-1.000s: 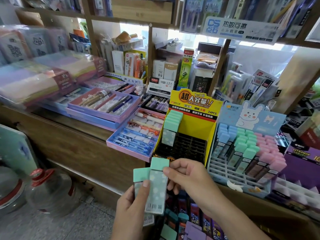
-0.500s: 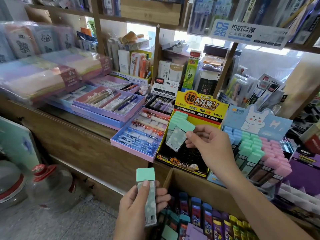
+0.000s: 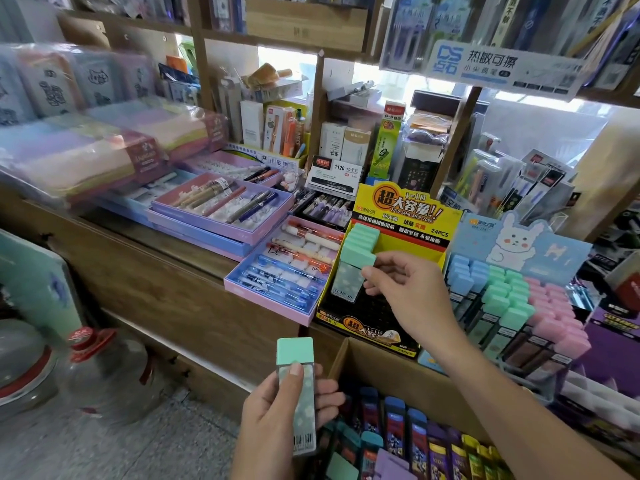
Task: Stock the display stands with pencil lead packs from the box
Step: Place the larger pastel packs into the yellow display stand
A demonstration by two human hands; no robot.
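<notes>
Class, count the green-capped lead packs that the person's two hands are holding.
2. The lower pack is gripped by the left hand; the upper pack is pinched by the right hand at the yellow stand. None looks hidden.

Two stands are sitting: yellow stand [image 3: 398, 216], bunny stand [image 3: 519, 247] right of it. One box [image 3: 398, 374] is lying below it. Two mint packs are being held (lower pack [image 3: 297, 355], left hand [image 3: 273, 424]; upper pack [image 3: 351, 277], right hand [image 3: 412, 292]).

Left hand [image 3: 273, 424] low at 6 o'clock, thumb flat up the front of lower pack [image 3: 306, 410], fingers wrapped behind. Bare right forearm enters from 4 o'clock; right hand [image 3: 408, 292] reaches toward 11, fingertips pinching upper pack [image 3: 349, 282].
</notes>
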